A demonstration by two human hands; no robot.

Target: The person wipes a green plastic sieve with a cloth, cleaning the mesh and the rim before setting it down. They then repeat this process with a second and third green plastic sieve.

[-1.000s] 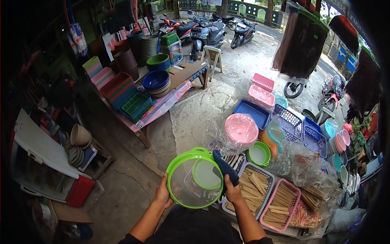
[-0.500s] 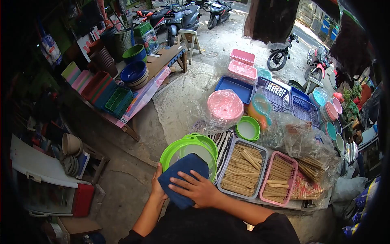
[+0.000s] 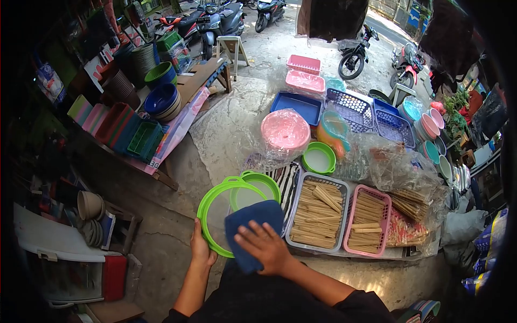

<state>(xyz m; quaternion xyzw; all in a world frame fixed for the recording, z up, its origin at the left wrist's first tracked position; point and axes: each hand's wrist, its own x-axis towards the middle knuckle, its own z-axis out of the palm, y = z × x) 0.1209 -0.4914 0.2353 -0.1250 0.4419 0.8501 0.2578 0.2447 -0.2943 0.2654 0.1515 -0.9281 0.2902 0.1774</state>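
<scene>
My left hand (image 3: 201, 248) grips the lower left rim of a large round green sieve (image 3: 203, 232) with fine pale mesh, tilted in front of me. Under my right hand (image 3: 266, 248) lies a folded dark blue cloth (image 3: 264, 211), its fingers spread over the fabric and pressing it against the sieve's right side. The cloth hides that part of the rim and mesh. Just behind is a second green sieve (image 3: 276, 186), partly covered by the first. A smaller green sieve (image 3: 319, 159) rests farther back to the right.
Grey (image 3: 291, 237) and pink baskets (image 3: 388, 223) of wooden sticks stand to the right. Beyond them are a wrapped pink basin (image 3: 285, 129), a blue tray (image 3: 297, 107) and several baskets. At left, a table (image 3: 202, 75) bears stacked containers. Motorcycles (image 3: 353, 56) are parked behind.
The cloth and my right hand have slid to the right across the sieve, uncovering more mesh on the left. My left hand has moved slightly left and down with the rim. The camera view has shifted.
</scene>
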